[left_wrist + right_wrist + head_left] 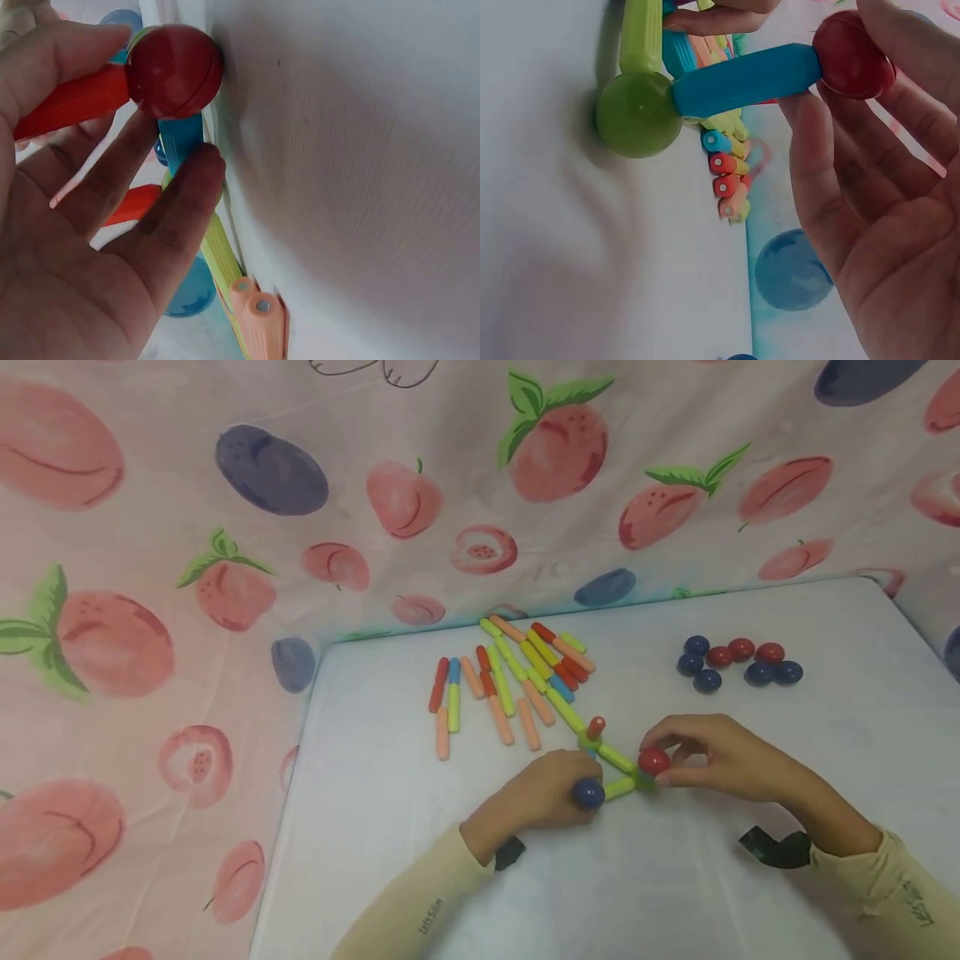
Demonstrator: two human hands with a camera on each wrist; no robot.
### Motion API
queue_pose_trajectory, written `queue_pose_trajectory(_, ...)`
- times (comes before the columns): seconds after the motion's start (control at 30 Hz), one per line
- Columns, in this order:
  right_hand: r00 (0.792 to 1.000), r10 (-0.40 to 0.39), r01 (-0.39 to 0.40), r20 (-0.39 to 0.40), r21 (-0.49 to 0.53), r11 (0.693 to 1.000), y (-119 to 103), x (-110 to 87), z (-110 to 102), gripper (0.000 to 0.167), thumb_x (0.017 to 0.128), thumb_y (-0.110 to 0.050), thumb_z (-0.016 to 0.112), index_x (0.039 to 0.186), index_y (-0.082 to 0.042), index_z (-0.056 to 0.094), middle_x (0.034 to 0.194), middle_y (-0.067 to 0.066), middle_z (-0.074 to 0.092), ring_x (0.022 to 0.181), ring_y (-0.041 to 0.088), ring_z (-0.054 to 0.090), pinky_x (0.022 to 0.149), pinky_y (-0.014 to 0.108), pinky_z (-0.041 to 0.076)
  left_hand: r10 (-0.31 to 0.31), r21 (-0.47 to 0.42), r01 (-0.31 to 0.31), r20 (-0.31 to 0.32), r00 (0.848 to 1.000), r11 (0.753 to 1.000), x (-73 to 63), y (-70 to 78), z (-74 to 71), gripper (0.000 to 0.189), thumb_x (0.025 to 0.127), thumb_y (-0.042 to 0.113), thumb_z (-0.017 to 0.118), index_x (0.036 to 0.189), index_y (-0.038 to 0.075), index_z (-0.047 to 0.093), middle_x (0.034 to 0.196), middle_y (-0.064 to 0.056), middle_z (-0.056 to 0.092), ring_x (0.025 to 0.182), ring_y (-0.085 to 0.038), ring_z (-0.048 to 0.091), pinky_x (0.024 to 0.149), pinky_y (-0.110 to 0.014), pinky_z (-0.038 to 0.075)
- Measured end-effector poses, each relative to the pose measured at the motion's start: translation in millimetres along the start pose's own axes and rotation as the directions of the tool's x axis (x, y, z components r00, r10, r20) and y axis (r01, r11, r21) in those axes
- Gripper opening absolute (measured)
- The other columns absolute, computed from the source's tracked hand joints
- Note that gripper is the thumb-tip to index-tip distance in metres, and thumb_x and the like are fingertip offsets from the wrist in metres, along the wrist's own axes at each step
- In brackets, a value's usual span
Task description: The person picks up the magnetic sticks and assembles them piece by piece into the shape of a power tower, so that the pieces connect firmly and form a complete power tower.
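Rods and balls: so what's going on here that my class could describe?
A person is handling a structure of joined rods and balls. The right hand holds a red ball atop a blue rod rising from a green ball. The left hand holds a red rod on another red ball. More rods and more balls lie farther back.

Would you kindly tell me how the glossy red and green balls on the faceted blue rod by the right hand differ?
The glossy red ball tops the faceted blue rod, while the glossy green ball is at its lower end. The right hand pinches the red ball but not the green one. The green ball also joins a lime-green rod; the red ball shows only the blue one. Both are round.
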State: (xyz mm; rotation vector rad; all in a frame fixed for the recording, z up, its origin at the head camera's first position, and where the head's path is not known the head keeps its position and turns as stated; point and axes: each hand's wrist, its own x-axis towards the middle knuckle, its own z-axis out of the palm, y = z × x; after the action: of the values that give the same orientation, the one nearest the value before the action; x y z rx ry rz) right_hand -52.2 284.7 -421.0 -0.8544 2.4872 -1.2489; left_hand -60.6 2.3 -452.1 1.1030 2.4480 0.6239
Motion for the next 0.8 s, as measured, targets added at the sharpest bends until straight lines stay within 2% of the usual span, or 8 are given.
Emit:
queue_pose_trajectory(0.1, 0.999, -0.004, 0.002, 0.033, 0.066, 0.998, 0.9, 0.6, 1.7, 0.036, 0.083, -0.022, 0.085, 0.116, -0.019, 0.069, 0.108, -0.011, 0.072, 0.097, 0.005, 0.069, 0.081, 0.025, 0.060, -0.005, 0.029, 0.006, -0.029, 1.000, 1.000, 1.9, 0.7, 4.1, 0.023, 0.085, 0.029, 0.083, 0.096, 0.022, 0.064, 0.087, 0.014, 0.060, 0.082, -0.004, 0.052, 0.078, -0.014, 0.043)
queue_pose_trajectory(0.23, 0.996, -0.017, 0.004, 0.084, 0.154, 0.988, 2.9, -1.6, 3.1, 0.035, 0.085, -0.014, 0.083, 0.117, -0.015, 0.068, 0.109, -0.007, 0.071, 0.099, 0.008, 0.068, 0.084, 0.024, 0.059, -0.019, 0.061, 0.022, -0.060, 0.998, 0.998, 4.3, 3.4, 8.3, 0.022, 0.086, 0.027, 0.082, 0.090, 0.021, 0.062, 0.080, 0.014, 0.058, 0.076, -0.005, 0.050, 0.072, -0.014, 0.040)
queue_pose_trajectory(0.43, 0.993, -0.054, 0.028, 0.107, 0.232, 0.972, 6.8, -2.9, 7.4, 0.034, 0.089, -0.009, 0.079, 0.121, -0.010, 0.066, 0.113, -0.002, 0.070, 0.103, 0.010, 0.067, 0.087, 0.024, 0.059, -0.039, 0.053, 0.040, -0.024, 0.999, 0.998, -0.6, 1.5, 0.9, 0.020, 0.084, 0.020, 0.082, 0.091, 0.021, 0.064, 0.081, 0.013, 0.057, 0.077, -0.006, 0.050, 0.072, -0.016, 0.041)
queue_pose_trajectory(0.57, 0.988, -0.052, 0.012, 0.143, 0.263, 0.965, 8.2, -3.2, 9.0, 0.036, 0.090, -0.009, 0.077, 0.124, -0.012, 0.065, 0.117, 0.003, 0.069, 0.106, 0.010, 0.066, 0.090, 0.024, 0.058, 0.005, -0.008, -0.005, 0.033, 0.999, 1.000, -5.0, -6.6, -6.3, 0.023, 0.086, 0.018, 0.080, 0.103, 0.022, 0.065, 0.091, 0.013, 0.060, 0.085, -0.005, 0.053, 0.080, -0.016, 0.046)
queue_pose_trajectory(0.63, 0.985, -0.047, 0.001, 0.164, 0.271, 0.963, 8.6, -3.6, 8.8, 0.039, 0.090, -0.008, 0.078, 0.125, -0.014, 0.064, 0.119, 0.006, 0.068, 0.108, 0.010, 0.067, 0.092, 0.024, 0.057, 0.021, -0.056, -0.017, 0.074, 0.997, 0.998, -8.2, -13.3, -12.9, 0.032, 0.088, 0.016, 0.078, 0.116, 0.023, 0.064, 0.104, 0.014, 0.063, 0.096, -0.004, 0.057, 0.090, -0.016, 0.049)
queue_pose_trajectory(0.7, 0.984, -0.029, -0.018, 0.173, 0.264, 0.964, 9.4, -4.5, 7.5, 0.041, 0.089, -0.010, 0.079, 0.127, -0.015, 0.063, 0.121, 0.007, 0.068, 0.109, 0.010, 0.067, 0.092, 0.024, 0.057, 0.011, -0.112, -0.001, 0.096, 0.995, 0.994, -10.9, -22.4, -21.2, 0.040, 0.090, 0.011, 0.075, 0.125, 0.023, 0.061, 0.117, 0.012, 0.064, 0.107, -0.006, 0.058, 0.097, -0.020, 0.050)
queue_pose_trajectory(0.8, 0.985, 0.003, -0.047, 0.171, 0.253, 0.966, 12.6, -6.2, 1.5, 0.044, 0.090, -0.011, 0.078, 0.130, -0.013, 0.062, 0.124, 0.012, 0.067, 0.112, 0.010, 0.067, 0.092, 0.024, 0.057, -0.049, -0.132, 0.056, 0.056, 0.997, 0.990, -10.4, -36.0, -34.7, 0.043, 0.094, 0.004, 0.066, 0.133, 0.022, 0.060, 0.131, 0.008, 0.062, 0.121, -0.010, 0.057, 0.107, -0.026, 0.048)
